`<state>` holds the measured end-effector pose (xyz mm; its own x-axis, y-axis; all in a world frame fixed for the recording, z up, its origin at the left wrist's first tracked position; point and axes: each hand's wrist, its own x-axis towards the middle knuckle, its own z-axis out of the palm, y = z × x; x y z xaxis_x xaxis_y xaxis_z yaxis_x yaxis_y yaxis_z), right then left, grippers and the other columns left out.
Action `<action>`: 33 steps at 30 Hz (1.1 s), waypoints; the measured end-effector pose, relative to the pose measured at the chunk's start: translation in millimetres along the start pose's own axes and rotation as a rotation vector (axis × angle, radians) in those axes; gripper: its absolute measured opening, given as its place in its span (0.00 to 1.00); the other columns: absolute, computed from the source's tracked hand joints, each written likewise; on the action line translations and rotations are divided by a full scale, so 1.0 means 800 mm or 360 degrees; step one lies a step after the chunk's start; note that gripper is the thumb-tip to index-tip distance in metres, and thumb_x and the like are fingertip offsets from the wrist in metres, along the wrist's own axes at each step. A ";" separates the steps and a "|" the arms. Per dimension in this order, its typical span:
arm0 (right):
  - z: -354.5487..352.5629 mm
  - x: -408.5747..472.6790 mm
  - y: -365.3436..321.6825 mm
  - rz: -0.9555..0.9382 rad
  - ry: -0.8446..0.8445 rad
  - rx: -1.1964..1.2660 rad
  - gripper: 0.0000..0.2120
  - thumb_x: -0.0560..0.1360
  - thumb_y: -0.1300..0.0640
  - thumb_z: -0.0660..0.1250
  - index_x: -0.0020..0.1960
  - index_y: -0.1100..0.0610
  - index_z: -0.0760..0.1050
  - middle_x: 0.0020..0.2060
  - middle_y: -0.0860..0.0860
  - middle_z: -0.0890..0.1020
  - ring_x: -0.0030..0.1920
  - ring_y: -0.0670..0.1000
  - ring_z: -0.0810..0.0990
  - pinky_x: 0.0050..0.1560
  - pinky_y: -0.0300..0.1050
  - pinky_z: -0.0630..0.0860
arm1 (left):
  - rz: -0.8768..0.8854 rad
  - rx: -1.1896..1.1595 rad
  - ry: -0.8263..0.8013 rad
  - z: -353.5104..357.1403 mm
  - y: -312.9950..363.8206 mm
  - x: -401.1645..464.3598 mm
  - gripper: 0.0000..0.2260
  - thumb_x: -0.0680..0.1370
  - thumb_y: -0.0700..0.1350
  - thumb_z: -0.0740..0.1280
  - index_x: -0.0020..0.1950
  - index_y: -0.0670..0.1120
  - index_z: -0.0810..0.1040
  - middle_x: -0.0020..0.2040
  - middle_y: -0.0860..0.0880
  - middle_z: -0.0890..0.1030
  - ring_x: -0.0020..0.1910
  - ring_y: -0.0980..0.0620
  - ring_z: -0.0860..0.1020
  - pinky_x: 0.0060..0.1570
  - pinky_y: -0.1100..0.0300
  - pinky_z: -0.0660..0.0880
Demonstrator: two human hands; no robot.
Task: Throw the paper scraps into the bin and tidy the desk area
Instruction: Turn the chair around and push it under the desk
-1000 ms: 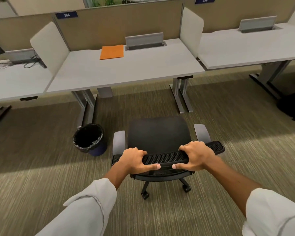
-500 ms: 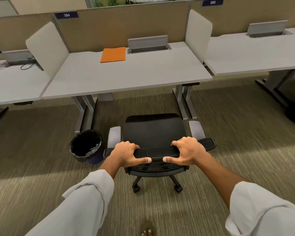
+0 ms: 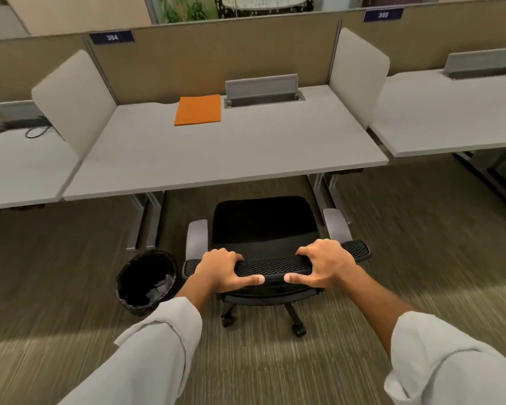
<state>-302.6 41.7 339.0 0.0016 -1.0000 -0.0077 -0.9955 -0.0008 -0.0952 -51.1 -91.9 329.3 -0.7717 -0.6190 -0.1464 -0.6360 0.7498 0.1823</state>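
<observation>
An orange folder [image 3: 198,109] is seen lying flat near the surface's back edge, just beside a grey cable flap [image 3: 262,86]. Black cables [image 3: 37,131] are left on the neighbouring surface.

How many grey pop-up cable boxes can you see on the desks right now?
2: one cable box at the back of the middle desk beside the orange folder; another on the right desk. Others may be hidden.

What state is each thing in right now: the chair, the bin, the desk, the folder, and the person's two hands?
Chair: upright on its wheels, seat front at the desk edge, not fully tucked in.
Left hand: grips the chair's back rail.
Right hand: grips the same rail.
Bin: upright on the carpet left of the chair, lined, scraps inside.
Desk: bare but for the folder.
Orange folder: lying flat, closed.
Cable hatch: lid raised.
</observation>
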 end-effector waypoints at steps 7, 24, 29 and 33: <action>-0.008 0.091 0.036 -0.0028 0.0011 0.0012 0.45 0.65 0.14 0.49 0.50 0.51 0.81 0.36 0.47 0.83 0.37 0.51 0.80 0.39 0.46 0.75 | -0.0043 -0.0003 -0.0043 -0.027 -0.045 0.080 0.49 0.62 0.85 0.50 0.64 0.51 0.79 0.39 0.53 0.83 0.38 0.55 0.80 0.34 0.64 0.71; -0.009 0.244 0.110 -0.0160 -0.0016 0.0038 0.43 0.63 0.13 0.47 0.43 0.49 0.78 0.30 0.46 0.78 0.32 0.49 0.77 0.39 0.48 0.78 | -0.0221 -0.0059 -0.0081 -0.056 -0.092 0.197 0.49 0.60 0.85 0.48 0.62 0.53 0.80 0.40 0.52 0.84 0.39 0.55 0.80 0.38 0.62 0.72; -0.012 0.282 0.119 -0.0125 0.0019 0.0049 0.46 0.62 0.12 0.46 0.50 0.49 0.80 0.34 0.47 0.80 0.36 0.51 0.79 0.39 0.47 0.74 | -0.0206 -0.0013 -0.0092 -0.076 -0.116 0.230 0.46 0.62 0.84 0.49 0.63 0.54 0.79 0.40 0.54 0.83 0.39 0.56 0.80 0.39 0.62 0.73; -0.008 0.306 0.120 -0.0086 0.0047 0.0038 0.47 0.63 0.13 0.45 0.49 0.50 0.80 0.34 0.47 0.80 0.36 0.52 0.78 0.40 0.48 0.76 | -0.0164 -0.0086 -0.0136 -0.091 -0.138 0.259 0.47 0.61 0.84 0.50 0.64 0.53 0.79 0.44 0.53 0.83 0.42 0.55 0.80 0.40 0.62 0.73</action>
<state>-398.5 -203.1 334.2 0.0521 -0.9983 0.0278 -0.9914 -0.0550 -0.1184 -140.4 -319.8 349.6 -0.7012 -0.6681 -0.2490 -0.7126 0.6683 0.2136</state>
